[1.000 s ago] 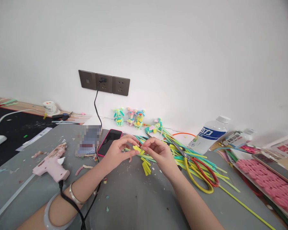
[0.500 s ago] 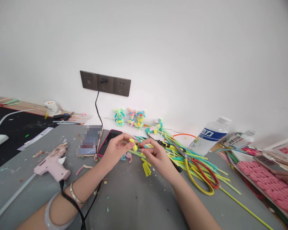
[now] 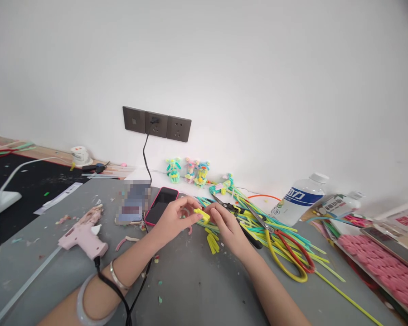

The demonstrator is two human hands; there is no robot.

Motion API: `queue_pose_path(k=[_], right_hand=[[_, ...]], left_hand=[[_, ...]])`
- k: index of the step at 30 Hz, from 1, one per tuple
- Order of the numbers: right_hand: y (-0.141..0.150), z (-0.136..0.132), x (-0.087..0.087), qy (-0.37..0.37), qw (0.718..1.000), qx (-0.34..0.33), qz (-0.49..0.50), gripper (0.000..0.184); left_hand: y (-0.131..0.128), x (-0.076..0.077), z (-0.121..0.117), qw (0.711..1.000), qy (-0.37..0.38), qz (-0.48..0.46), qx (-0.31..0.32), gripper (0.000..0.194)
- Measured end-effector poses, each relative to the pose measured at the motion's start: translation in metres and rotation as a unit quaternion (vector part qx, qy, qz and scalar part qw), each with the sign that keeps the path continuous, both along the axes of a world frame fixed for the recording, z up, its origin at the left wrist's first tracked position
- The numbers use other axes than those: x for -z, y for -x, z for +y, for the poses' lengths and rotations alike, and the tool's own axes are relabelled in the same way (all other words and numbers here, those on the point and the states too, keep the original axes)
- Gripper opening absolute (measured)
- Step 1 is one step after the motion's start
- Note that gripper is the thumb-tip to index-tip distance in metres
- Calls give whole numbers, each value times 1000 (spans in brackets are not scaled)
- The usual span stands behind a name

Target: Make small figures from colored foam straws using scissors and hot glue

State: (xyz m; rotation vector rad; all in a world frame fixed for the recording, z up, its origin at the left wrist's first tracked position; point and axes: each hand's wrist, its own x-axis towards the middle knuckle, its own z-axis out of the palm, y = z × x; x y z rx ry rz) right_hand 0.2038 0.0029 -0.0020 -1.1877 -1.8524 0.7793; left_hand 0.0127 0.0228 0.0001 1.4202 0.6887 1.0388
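Between thumb and fingers, my left hand [image 3: 181, 222] pinches a short bundle of bent yellow pipe cleaner [image 3: 201, 214]. Against that bundle's right end, my right hand [image 3: 227, 227] has its fingers curled and closed; its thumb is mostly hidden. Just below the hands, a second yellow pipe cleaner bundle [image 3: 212, 242] lies on the grey table mat [image 3: 197, 290]. Long yellow, green and teal pipe cleaners [image 3: 285, 244] spread out to the right. Scissors with red and yellow handles [image 3: 285, 256] and black-handled pliers [image 3: 248, 234] rest on them.
A pink glue gun [image 3: 85, 237] with a black cord lies at left. Phones [image 3: 163, 203] lie behind my left hand. Small pipe cleaner figures [image 3: 202, 173] stand by the wall. At right are a plastic bottle [image 3: 302, 199] and pink woven material [image 3: 377, 262].
My right hand has come in to the yellow bundle, closing the small gap between the hands. The bundle has tilted from upright to flatter. The whole view has shifted slightly.
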Motion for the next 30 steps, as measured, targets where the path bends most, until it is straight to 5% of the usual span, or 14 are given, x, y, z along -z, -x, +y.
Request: queue_pose_path(k=[4,11,22,30], right_hand=[[4,-4,0,-31,996,-57,61,25],[7,-5,-3,-87,993,-33,78,6],[4,-4,-1,-199,980,26,13,18],[2,-5,-7,-175,984,22,38,9]], left_hand=[[0,-3,-1,1000,-26,10,-2,20],[0,-3,-1,999,-45,0,5,18],[0,-1,0,1000,-6,-3,-6,22],[1,-3,-2,999,-29,-10,-9,27]])
